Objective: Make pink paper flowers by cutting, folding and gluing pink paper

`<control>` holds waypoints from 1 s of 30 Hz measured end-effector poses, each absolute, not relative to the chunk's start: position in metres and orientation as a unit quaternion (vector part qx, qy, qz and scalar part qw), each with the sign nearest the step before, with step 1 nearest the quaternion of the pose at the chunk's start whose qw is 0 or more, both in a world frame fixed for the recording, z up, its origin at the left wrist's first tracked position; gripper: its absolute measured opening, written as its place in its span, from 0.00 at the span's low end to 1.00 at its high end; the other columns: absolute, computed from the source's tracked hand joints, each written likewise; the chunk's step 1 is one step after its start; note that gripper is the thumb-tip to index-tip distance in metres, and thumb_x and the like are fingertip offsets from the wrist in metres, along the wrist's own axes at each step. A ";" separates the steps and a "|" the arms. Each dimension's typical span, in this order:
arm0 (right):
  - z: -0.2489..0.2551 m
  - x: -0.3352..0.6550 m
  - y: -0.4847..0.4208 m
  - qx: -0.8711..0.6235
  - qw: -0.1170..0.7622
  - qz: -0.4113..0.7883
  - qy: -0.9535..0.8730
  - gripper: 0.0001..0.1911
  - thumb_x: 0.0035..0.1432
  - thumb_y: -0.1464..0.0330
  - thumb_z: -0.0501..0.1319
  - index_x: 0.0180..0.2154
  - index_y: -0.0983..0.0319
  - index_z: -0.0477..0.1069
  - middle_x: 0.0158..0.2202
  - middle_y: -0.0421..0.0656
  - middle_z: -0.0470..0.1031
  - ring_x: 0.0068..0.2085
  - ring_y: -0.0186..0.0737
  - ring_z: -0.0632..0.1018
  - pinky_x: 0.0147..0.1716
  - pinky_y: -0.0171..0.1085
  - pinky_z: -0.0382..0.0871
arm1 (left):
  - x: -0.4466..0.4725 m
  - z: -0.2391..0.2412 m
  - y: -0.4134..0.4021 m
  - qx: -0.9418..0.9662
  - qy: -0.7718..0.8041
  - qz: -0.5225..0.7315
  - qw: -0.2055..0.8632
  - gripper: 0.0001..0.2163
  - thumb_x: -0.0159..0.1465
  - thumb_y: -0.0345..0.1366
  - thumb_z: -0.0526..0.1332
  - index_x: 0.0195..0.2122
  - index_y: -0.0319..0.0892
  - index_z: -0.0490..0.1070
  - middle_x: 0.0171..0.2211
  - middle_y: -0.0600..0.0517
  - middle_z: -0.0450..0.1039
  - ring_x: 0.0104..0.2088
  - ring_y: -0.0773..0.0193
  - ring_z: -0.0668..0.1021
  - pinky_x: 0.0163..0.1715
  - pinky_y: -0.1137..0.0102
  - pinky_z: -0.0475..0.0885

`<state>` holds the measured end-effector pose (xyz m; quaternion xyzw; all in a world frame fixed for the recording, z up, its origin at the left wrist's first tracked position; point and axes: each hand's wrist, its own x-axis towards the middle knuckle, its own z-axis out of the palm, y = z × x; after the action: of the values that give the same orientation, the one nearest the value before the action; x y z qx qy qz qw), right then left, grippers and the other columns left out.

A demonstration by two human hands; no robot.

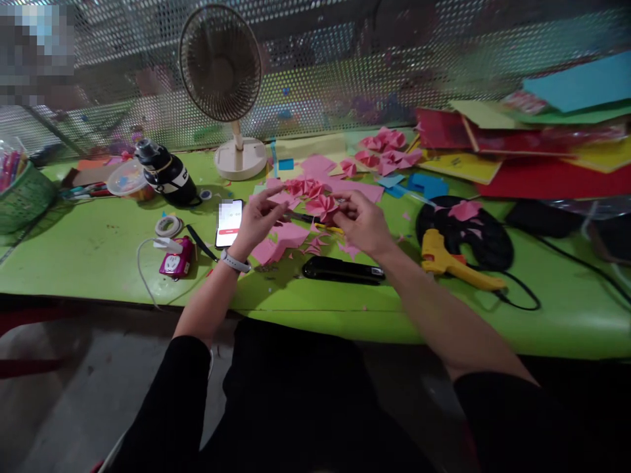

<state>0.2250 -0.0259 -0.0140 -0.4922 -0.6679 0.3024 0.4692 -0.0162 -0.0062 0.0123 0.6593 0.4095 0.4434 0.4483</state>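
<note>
My right hand [363, 220] is closed, its thumb and fingers pinching the edge of a pink paper flower [323, 207] above the table. My left hand [260, 220] is to the left of that flower, fingers stretched out and apart, with nothing visible in it. More folded pink paper flowers [304, 188] lie just behind. Beneath and between my hands are pink paper sheets [280, 242], small pink scraps [314, 247] and scissors with yellow handles [329, 228], partly covered. A black stapler [342, 270] lies in front of my right hand.
On the green table [113, 263] stand a fan [239, 157] and a black bottle [170, 174]. A phone [228, 223], tape roll [168, 226] and purple power adapter [176, 257] lie left. A yellow glue gun [453, 263], black pad [493, 240] and coloured sheets [557, 177] occupy the right.
</note>
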 end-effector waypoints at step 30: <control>-0.035 0.241 0.027 -0.626 0.262 0.123 -0.725 0.14 0.58 0.73 0.62 0.46 0.62 0.78 0.37 0.50 0.82 0.34 0.48 0.80 0.36 0.46 0.73 | -0.034 -0.007 0.015 0.653 0.583 0.255 0.410 0.20 0.52 0.27 0.72 0.45 0.37 0.69 0.32 0.47 0.76 0.30 0.61 0.77 0.31 0.67 0.74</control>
<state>0.2409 0.0268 -0.0349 -0.6257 -0.7245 0.1231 0.2616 -0.0340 0.0147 -0.0070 0.6533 0.5828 0.2555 0.4101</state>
